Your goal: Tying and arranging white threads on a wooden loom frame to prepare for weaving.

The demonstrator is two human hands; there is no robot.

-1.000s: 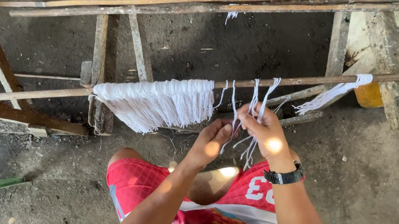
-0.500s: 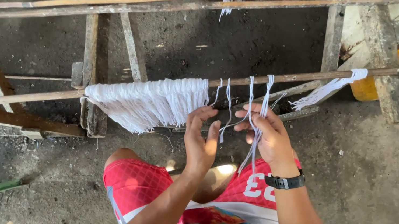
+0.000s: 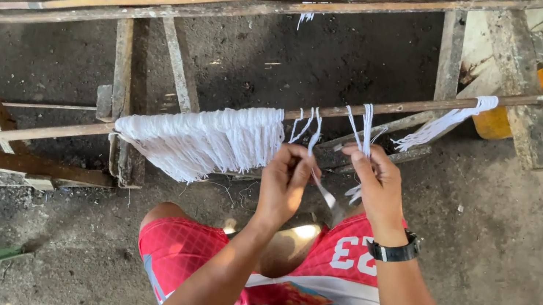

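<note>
— Where are your hands?
— Centre frame: your left hand [image 3: 284, 184] and right hand [image 3: 377, 186] each pinch loose white cotton strands [image 3: 365, 128] hanging from the long wooden pole [image 3: 51, 133], keeping them separated from the tied white fringe bundle [image 3: 203, 140].

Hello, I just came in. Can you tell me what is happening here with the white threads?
A seated person in red shorts is handling white strings hung over a long horizontal wooden pole. The left hand pinches a thin white strand just under the pole. The right hand, with a black wristwatch, grips another pair of white strands. A thick bunch of white strings hangs on the pole to the left, and a smaller white bundle to the right.
</note>
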